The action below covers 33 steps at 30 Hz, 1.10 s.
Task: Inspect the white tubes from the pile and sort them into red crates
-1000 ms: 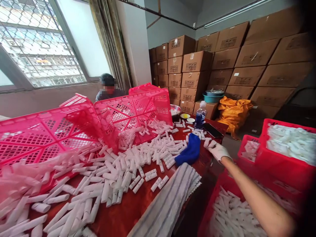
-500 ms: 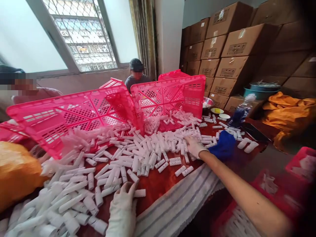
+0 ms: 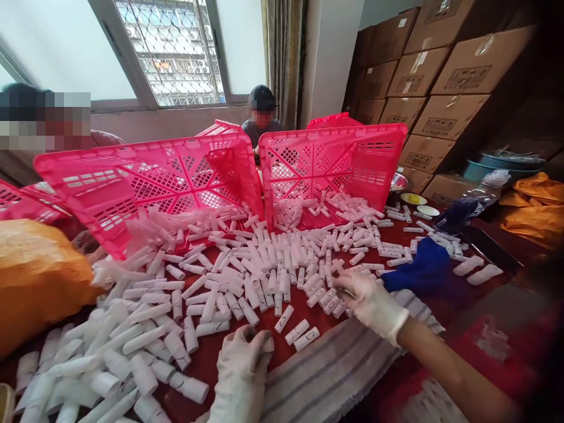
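Observation:
Many short white tubes (image 3: 247,311), several with black marks, lie spread over the dark red table (image 3: 277,346). My left hand (image 3: 242,370), in a whitish glove, is at the lower middle with its fingers curled together beside the tubes; what it pinches, if anything, is hidden. My right hand (image 3: 370,302), gloved too, reaches in from the right, its fingers bent over a small group of marked tubes at the towel's edge. Whether it grips one does not show. A grey-striped white towel (image 3: 330,370) lies along the table's near edge. Between the hands are two marked tubes (image 3: 302,335) side by side.
Pink crates (image 3: 198,170) lie tipped on their sides behind the tubes. An orange bag (image 3: 39,282) is at left, a blue cloth (image 3: 418,267), bottle (image 3: 471,200) and phone (image 3: 493,249) at right. Two people sit beyond the crates. Cartons (image 3: 458,117) are stacked at back right.
The view has shifted, moving the scene rightward at the back. My right hand has come nearer the towel and the marked tubes. The tube beside my left hand's fingertips no longer shows there.

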### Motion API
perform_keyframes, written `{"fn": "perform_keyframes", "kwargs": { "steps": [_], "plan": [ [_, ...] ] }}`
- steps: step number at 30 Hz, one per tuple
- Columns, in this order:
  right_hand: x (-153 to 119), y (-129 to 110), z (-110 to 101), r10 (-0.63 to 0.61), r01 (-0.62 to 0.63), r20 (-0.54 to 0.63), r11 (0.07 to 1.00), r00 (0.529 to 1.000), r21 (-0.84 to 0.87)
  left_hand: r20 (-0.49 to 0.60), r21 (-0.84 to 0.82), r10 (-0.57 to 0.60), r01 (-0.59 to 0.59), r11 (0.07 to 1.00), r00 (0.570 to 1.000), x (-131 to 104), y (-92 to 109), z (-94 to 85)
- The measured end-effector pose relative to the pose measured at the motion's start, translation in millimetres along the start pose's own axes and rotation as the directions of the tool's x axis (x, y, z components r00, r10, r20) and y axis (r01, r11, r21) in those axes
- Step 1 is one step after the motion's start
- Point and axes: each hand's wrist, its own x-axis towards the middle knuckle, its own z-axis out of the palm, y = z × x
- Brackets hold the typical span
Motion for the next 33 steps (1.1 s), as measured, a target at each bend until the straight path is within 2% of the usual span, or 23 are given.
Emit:
{"fn": "perform_keyframes", "kwargs": {
  "steps": [2,5,6,8,9,11,13,14,16,18,19,21,24,26,27,28,29,32,33],
  "plan": [
    [-15,-15,2,-0.069,0.088,0.137,0.986,0.988,-0.140,-0.052,-0.046,0.019,-0.021,0.999,0.998,-1,0,-0.9],
    [-24,-25,6,0.010,0.105,0.276,0.911,0.961,-0.398,-0.170,-0.196,0.037,-0.070,0.978,0.985,-5,6,-7.6],
    [-23,-25,8,0.033,0.102,0.295,0.897,0.955,-0.429,-0.182,-0.289,0.027,-0.080,0.954,0.983,-7,9,-11.2],
    [-21,-23,12,0.018,0.111,0.305,0.910,0.952,-0.400,-0.118,-0.538,-0.034,-0.035,0.842,0.992,-11,16,-18.7],
    [-20,-23,15,-0.011,0.114,0.279,0.929,0.960,-0.353,-0.049,-0.661,-0.081,0.028,0.750,0.996,-13,19,-21.9],
    [-21,-26,24,-0.055,0.084,0.150,0.977,0.987,-0.198,0.123,-0.836,-0.178,0.199,0.512,0.976,-15,24,-25.3],
    [-25,-36,34,-0.028,0.030,-0.028,0.996,0.999,0.080,0.261,-0.911,-0.224,0.316,0.263,0.939,-15,28,-24.3],
    [-26,-43,41,0.028,0.003,-0.118,0.968,0.993,0.253,0.309,-0.926,-0.221,0.346,0.152,0.925,-16,30,-22.5],
    [-28,-59,54,0.196,-0.041,-0.216,0.824,0.957,0.565,0.375,-0.926,-0.186,0.377,-0.025,0.908,-16,37,-17.9],
    [-27,-76,65,0.357,-0.084,-0.205,0.649,0.911,0.756,0.399,-0.917,-0.165,0.388,-0.097,0.902,-20,45,-13.2],
    [-26,-83,69,0.412,-0.114,-0.166,0.575,0.896,0.810,0.405,-0.914,-0.160,0.395,-0.093,0.900,-23,50,-11.1],
    [-22,-93,72,0.475,-0.176,-0.077,0.464,0.876,0.868,0.401,-0.914,-0.168,0.405,-0.009,0.901,-31,58,-7.6],
    [-17,-102,69,0.516,-0.228,0.005,0.370,0.856,0.901,0.342,-0.890,-0.195,0.383,0.245,0.919,-45,64,-3.2],
    [-15,-105,64,0.529,-0.225,0.017,0.331,0.848,0.917,0.223,-0.864,-0.220,0.297,0.407,0.950,-53,63,0.3],
    [-15,-106,62,0.536,-0.218,0.022,0.305,0.844,0.927,0.157,-0.853,-0.231,0.250,0.458,0.960,-55,63,2.5],
    [-16,-107,60,0.543,-0.220,0.041,0.270,0.839,0.938,0.125,-0.849,-0.240,0.229,0.476,0.963,-57,62,4.8],
    [-17,-109,58,0.550,-0.230,0.071,0.226,0.832,0.947,0.138,-0.855,-0.245,0.240,0.460,0.960,-58,61,7.2],
    [-20,-115,54,0.569,-0.264,0.143,0.137,0.810,0.955,0.287,-0.865,-0.231,0.355,0.354,0.930,-58,62,13.0],
    [-22,-118,53,0.576,-0.253,0.130,0.138,0.807,0.957,0.267,-0.868,-0.234,0.339,0.362,0.935,-59,63,14.1]
  ]
}}
